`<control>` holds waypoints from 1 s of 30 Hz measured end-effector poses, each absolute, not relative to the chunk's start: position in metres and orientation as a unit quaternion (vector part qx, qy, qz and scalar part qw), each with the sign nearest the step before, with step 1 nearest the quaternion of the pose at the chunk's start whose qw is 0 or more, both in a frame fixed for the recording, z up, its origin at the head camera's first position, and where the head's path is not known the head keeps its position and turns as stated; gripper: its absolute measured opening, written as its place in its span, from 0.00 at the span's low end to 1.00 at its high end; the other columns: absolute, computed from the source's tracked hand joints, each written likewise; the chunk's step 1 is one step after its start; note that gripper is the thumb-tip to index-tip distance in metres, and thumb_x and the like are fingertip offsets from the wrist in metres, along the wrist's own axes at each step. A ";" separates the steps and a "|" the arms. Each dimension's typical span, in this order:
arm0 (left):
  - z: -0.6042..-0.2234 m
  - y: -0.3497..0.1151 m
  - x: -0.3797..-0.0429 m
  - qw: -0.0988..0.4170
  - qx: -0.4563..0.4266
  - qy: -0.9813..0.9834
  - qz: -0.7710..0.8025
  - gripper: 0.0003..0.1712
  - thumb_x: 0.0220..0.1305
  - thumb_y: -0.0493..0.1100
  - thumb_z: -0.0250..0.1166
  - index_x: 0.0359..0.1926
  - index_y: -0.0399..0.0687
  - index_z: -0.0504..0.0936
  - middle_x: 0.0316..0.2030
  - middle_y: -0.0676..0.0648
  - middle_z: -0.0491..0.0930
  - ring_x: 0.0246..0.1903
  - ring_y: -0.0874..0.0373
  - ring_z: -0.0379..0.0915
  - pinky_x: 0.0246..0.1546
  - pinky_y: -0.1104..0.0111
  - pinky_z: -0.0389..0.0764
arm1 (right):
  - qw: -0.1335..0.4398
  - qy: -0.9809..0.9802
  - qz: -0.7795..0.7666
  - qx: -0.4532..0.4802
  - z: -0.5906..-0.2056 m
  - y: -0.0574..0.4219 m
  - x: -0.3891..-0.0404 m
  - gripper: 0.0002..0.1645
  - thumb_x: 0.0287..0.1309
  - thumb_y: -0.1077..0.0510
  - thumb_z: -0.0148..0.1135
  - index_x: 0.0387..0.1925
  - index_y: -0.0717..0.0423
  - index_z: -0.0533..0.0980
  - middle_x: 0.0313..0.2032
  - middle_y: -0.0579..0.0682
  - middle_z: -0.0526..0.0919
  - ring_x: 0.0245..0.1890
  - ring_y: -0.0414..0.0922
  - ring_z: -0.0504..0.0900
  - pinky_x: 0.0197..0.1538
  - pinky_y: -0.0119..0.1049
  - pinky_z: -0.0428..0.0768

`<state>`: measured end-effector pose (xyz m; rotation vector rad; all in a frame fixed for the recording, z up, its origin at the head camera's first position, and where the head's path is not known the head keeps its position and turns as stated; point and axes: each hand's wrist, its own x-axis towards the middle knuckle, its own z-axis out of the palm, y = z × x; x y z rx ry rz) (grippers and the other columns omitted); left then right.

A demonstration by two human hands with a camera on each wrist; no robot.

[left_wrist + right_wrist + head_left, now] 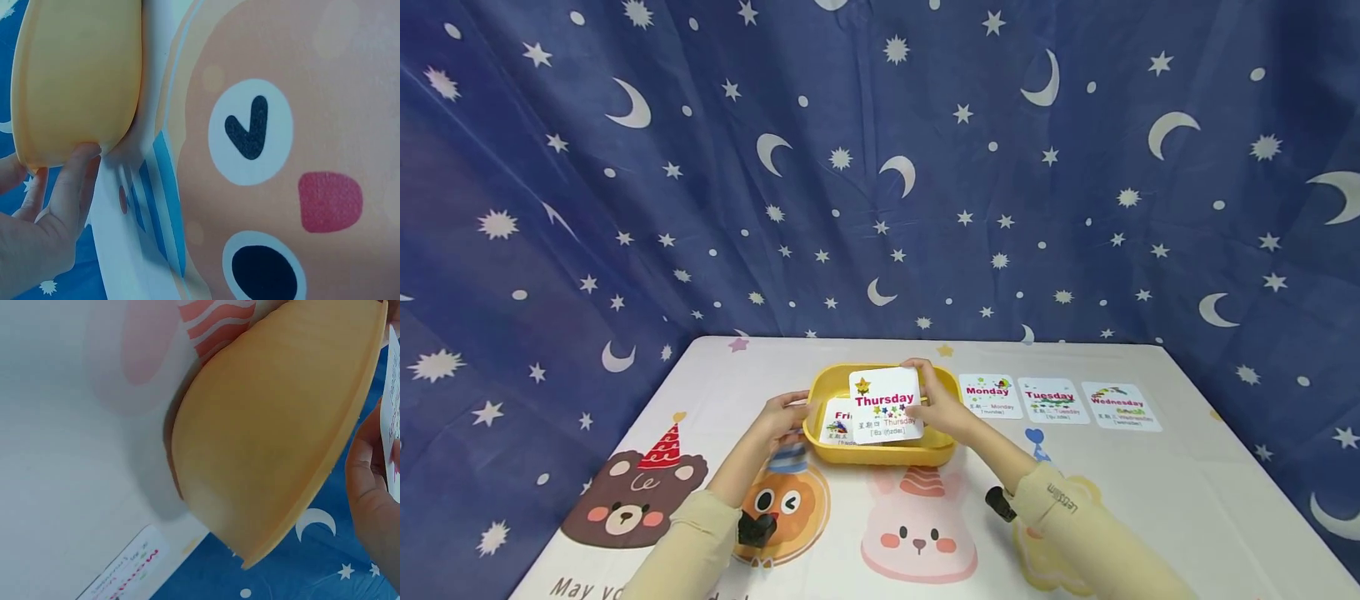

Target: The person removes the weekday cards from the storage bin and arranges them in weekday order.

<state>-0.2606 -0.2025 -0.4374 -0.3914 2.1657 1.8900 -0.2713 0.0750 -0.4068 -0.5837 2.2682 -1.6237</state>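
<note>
My right hand (943,408) pinches a white card (886,406) printed "Thursday" by its right edge, above a yellow plastic tray (880,455). The same card (392,412) shows nearly edge-on at the border of the right wrist view. Inside the tray lies another card (835,419) with "Fri" readable, partly covered by the Thursday card. At the tray's left end, my left hand (782,421) holds the rim and outer wall; the left wrist view has its fingers (75,181) against the yellow wall.
To the right of the tray, a Monday card (991,397), a Tuesday card (1052,401) and a Wednesday card (1122,407) lie in a row. Cartoon animals decorate the white tablecloth (1195,508). A blue curtain (850,192) with moons and stars hangs behind.
</note>
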 end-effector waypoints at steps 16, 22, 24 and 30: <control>-0.437 -0.200 -0.258 0.112 -0.117 0.747 0.645 0.26 0.69 0.35 0.52 0.66 0.36 0.62 0.60 0.29 0.68 0.33 0.59 0.80 0.27 0.71 0.84 | 0.136 0.796 -0.563 -0.173 -0.397 0.128 -0.242 0.39 0.59 0.74 0.51 0.66 0.53 0.47 0.46 0.69 0.79 0.33 0.43 0.81 0.33 0.30 0.80; -0.436 -0.200 -0.257 0.103 -0.111 0.747 0.647 0.25 0.69 0.34 0.50 0.66 0.34 0.62 0.59 0.28 0.67 0.34 0.58 0.79 0.29 0.69 0.84 | 0.129 0.797 -0.566 -0.168 -0.394 0.156 -0.235 0.39 0.60 0.74 0.51 0.67 0.54 0.46 0.46 0.69 0.80 0.34 0.45 0.82 0.34 0.32 0.82; -0.436 -0.200 -0.256 0.103 -0.110 0.748 0.647 0.25 0.68 0.34 0.50 0.65 0.33 0.62 0.59 0.27 0.67 0.35 0.57 0.79 0.31 0.68 0.85 | 0.130 0.799 -0.565 -0.160 -0.394 0.166 -0.233 0.40 0.59 0.74 0.51 0.67 0.54 0.46 0.45 0.68 0.80 0.34 0.45 0.82 0.33 0.33 0.81; -0.439 -0.201 -0.256 0.104 -0.108 0.749 0.646 0.25 0.69 0.34 0.50 0.66 0.33 0.61 0.59 0.27 0.67 0.36 0.56 0.80 0.33 0.66 0.85 | 0.134 0.805 -0.563 -0.133 -0.397 0.191 -0.233 0.41 0.58 0.73 0.52 0.67 0.55 0.44 0.43 0.68 0.80 0.33 0.45 0.82 0.31 0.35 0.81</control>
